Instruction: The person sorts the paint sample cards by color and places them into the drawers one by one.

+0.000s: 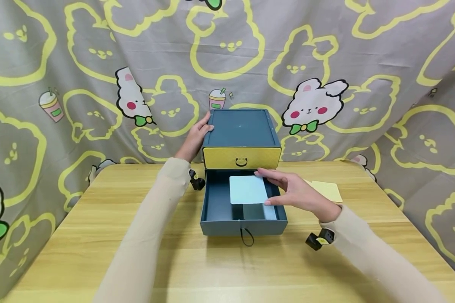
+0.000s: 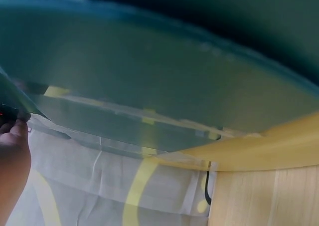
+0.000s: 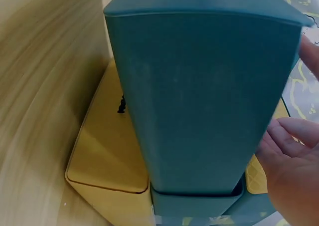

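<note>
Here the right hand (image 1: 295,191) pinches a pale card (image 1: 247,189) by its edge, level over the open lower drawer (image 1: 242,225) of the box (image 1: 242,128). The left hand (image 1: 195,139) rests on the box's top corner, fingers nearly straight, bracing it. Best to keep the card flat and lower it squarely between the drawer walls.

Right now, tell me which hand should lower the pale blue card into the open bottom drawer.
Right. The right hand already pinches the card over the open drawer; the left hand rests on the box top corner.
</note>
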A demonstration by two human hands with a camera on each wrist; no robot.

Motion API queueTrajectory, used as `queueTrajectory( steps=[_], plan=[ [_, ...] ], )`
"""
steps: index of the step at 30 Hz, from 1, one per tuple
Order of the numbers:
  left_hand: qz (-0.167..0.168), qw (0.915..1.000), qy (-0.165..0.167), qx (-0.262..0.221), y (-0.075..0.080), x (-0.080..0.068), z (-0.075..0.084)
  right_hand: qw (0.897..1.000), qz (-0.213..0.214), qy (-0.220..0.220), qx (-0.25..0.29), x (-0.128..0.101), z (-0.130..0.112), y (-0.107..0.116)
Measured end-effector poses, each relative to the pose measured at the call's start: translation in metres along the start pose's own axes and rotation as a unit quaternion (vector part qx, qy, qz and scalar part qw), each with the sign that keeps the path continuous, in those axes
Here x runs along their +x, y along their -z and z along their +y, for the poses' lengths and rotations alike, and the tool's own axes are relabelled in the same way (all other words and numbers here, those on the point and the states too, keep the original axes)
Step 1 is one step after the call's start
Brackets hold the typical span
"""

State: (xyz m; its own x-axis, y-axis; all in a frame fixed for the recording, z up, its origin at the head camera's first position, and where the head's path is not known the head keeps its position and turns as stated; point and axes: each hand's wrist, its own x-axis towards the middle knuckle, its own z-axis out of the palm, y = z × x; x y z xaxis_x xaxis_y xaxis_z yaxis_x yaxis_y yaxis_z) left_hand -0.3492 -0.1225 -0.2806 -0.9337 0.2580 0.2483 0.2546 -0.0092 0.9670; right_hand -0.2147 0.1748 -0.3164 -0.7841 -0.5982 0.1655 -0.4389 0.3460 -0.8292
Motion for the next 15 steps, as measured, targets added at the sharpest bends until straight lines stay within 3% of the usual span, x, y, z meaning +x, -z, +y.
queueTrajectory(
  steps=[8,15],
  plan=[
    [0.001,1.0,0.005,0.005,-0.001,0.001,0.001,1.0,0.001,0.018,-0.016,0.005,0.004,-0.003],
    [-0.002,1.0,0.008,0.005,-0.001,0.001,0.003,0.999,0.028,0.016,-0.011,-0.006,-0.005,-0.003]
  ],
)
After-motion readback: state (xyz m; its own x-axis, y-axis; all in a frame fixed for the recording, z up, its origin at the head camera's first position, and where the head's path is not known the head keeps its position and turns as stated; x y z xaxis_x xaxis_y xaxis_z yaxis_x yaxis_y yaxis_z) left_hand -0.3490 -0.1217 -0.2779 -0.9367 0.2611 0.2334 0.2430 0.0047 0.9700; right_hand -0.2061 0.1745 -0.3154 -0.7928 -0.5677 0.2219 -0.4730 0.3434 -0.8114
